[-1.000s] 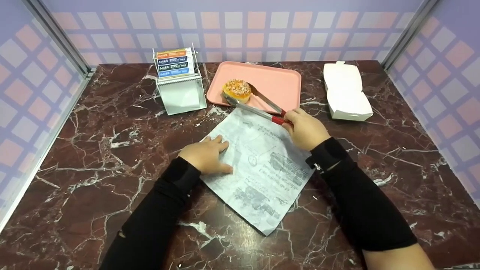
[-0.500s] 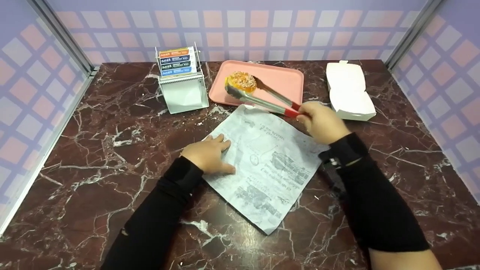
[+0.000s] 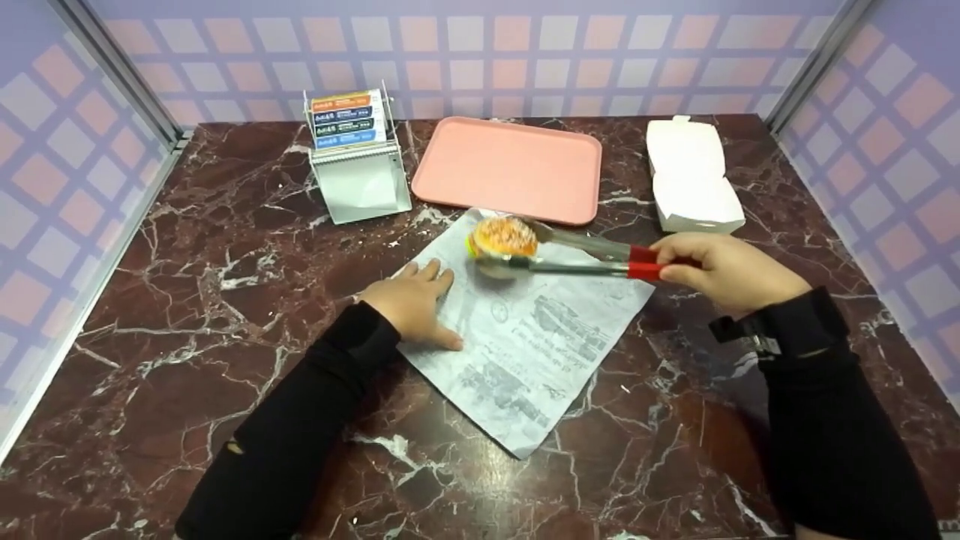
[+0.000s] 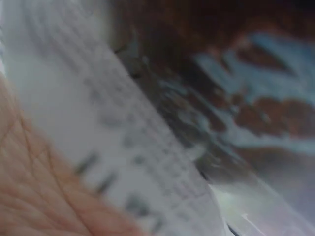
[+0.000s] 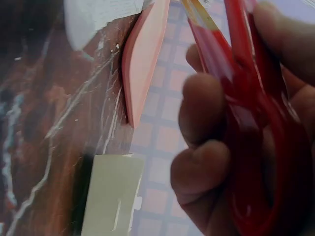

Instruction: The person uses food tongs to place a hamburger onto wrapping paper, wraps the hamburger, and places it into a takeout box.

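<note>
My right hand (image 3: 724, 270) grips a pair of metal tongs (image 3: 577, 268) by their red handles (image 5: 246, 147). Between the tong tips is a burger (image 3: 507, 236) with a seed-topped bun, over the upper part of a printed paper sheet (image 3: 525, 352); whether it touches the paper I cannot tell. My left hand (image 3: 412, 304) lies with fingers spread on the left edge of that sheet. In the left wrist view part of the palm (image 4: 44, 182) shows beside the printed paper (image 4: 113, 113).
Behind the sheet lies a pink tray (image 3: 517, 169). An opened white carton (image 3: 694, 176) stands at the back right. At the back left is a holder (image 3: 360, 184) with several colourful packets (image 3: 346, 120). Patterned walls (image 3: 517, 60) bound the marble-look table (image 3: 225, 360).
The tongs lifted the burger off the pink tray and brought it toward me over the paper. My right hand moved right and nearer; my left hand stayed on the sheet.
</note>
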Available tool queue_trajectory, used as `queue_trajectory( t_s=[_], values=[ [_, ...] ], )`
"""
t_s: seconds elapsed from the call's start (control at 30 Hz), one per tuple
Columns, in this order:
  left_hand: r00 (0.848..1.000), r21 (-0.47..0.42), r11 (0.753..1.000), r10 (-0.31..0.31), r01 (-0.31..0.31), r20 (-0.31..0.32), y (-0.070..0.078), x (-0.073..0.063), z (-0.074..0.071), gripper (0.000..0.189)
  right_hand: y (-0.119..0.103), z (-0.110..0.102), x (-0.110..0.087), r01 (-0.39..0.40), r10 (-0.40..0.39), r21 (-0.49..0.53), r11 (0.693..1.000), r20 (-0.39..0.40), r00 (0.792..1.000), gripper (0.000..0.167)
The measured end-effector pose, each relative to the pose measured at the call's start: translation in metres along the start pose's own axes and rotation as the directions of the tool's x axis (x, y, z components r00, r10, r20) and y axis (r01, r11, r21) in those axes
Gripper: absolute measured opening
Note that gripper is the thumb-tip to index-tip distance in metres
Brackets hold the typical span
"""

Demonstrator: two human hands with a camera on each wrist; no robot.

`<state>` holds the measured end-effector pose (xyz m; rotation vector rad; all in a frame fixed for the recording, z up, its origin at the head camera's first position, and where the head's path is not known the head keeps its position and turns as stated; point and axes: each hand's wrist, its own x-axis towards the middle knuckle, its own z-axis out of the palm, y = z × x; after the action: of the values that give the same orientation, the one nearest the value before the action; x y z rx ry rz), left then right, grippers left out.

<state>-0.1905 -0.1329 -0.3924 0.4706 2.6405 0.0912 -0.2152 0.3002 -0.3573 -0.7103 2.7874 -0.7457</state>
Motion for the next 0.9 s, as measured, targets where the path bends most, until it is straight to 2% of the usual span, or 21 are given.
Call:
queue_trajectory(
  t_s=[0.13,0.23,0.47,0.67,0.83,0.9],
  values=[
    [1.0,-0.018,1.0,0.005,-0.005,-0.005,-0.004,0.003,-0.002,0.12,0.002,-0.001,-0.004,0.056,-0.055,-0.029,0.998,0.012,0.998,0.007],
    [1.0,-0.034,0.999,0.003,-0.003,-0.002,-0.006,0.005,-0.003,0.119,0.002,-0.002,-0.005,0.069,-0.068,-0.043,0.997,0.02,0.997,0.007],
    [1.0,-0.064,0.998,-0.003,0.003,0.006,-0.006,0.007,-0.005,0.12,0.005,-0.006,-0.008,0.046,-0.046,0.009,0.999,0.057,0.997,0.009],
    [1.0,-0.067,0.998,-0.001,0.001,-0.002,-0.006,0.007,-0.005,0.121,0.01,-0.01,-0.008,0.086,-0.09,0.083,0.993,0.05,0.995,0.007],
    [1.0,-0.07,0.998,0.001,-0.002,-0.012,-0.005,0.006,-0.005,0.12,0.01,-0.013,-0.01,0.026,-0.029,0.176,0.984,0.016,0.999,0.005],
    [1.0,-0.07,0.998,0.001,-0.002,-0.014,-0.005,0.007,-0.005,0.12,0.009,-0.012,-0.007,-0.003,0.008,0.2,0.98,-0.023,1.0,0.006]
  ],
)
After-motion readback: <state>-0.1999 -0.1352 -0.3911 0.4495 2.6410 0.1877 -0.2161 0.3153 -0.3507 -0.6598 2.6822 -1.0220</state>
